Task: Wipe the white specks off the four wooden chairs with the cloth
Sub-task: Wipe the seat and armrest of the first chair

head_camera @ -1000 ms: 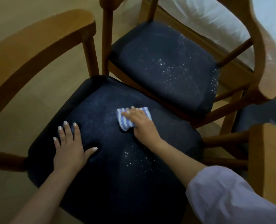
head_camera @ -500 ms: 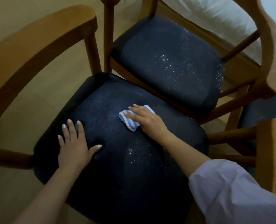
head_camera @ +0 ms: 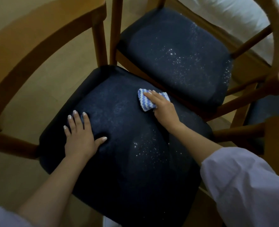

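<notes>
Likely a home room: wooden chairs [head_camera: 37, 46] with dark padded seats [head_camera: 119, 161] crowded together on pale wood flooring [head_camera: 42, 99].

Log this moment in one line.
left hand flat on near seat | right hand presses cloth on it | specks mid-seat | far seat speckled

Your one view, worn on your head, faces forward and steeply down, close above your left hand [head_camera: 80, 138] and right hand [head_camera: 164, 108] on the dark blue padded chair seat [head_camera: 119, 169]; a second speckled blue seat [head_camera: 176, 51] lies beyond the right hand.
</notes>
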### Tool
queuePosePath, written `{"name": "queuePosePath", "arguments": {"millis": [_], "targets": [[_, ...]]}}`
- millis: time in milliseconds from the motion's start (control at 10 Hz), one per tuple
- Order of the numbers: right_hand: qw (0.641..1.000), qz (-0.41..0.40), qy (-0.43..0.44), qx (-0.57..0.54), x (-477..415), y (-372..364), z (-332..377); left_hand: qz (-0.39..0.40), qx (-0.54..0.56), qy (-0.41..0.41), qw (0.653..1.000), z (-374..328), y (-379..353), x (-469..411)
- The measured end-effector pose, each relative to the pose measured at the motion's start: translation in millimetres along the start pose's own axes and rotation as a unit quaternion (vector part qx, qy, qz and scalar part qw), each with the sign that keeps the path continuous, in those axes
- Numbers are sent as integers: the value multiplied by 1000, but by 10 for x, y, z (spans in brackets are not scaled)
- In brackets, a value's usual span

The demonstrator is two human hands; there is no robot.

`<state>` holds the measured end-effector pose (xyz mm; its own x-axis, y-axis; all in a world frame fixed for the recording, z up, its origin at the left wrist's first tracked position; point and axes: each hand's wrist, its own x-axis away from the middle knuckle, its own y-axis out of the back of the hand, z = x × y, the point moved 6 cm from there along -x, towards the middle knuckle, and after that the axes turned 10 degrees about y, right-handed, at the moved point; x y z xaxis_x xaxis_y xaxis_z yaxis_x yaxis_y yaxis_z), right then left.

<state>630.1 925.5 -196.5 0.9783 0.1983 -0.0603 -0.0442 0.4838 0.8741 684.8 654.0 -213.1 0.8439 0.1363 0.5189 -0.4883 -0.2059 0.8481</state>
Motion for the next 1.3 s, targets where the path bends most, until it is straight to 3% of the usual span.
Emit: {"name": "queuePosePath", "arguments": {"millis": [300,400,600,700,800,900,1000,1100,1300], "targets": [[997,-12,77,-23,638,-227,439,-3,16,-6,1000,17,-1,14],[988,21,146,-45,935,-354,563,-7,19,-8,1000,20,2,29],[929,137,343,-32,1419,-441,801,-12,17,-10,1000,39,20,47],[934,106,342,7,1214,-308,629,-10,30,-11,999,52,11,49],[986,12,167,25,893,-71,213,-5,37,-13,999,57,9,50],[997,27,70,35,691,20,-11,-9,39,-16,999,54,11,40],[999,11,9,35,542,109,-170,-9,38,-16,999,53,1,38],[992,-62,-105,6,471,297,-439,-12,36,-17,999,56,-8,28],[984,-44,-170,34,400,567,-788,-13,37,-16,999,57,-25,11]]}}
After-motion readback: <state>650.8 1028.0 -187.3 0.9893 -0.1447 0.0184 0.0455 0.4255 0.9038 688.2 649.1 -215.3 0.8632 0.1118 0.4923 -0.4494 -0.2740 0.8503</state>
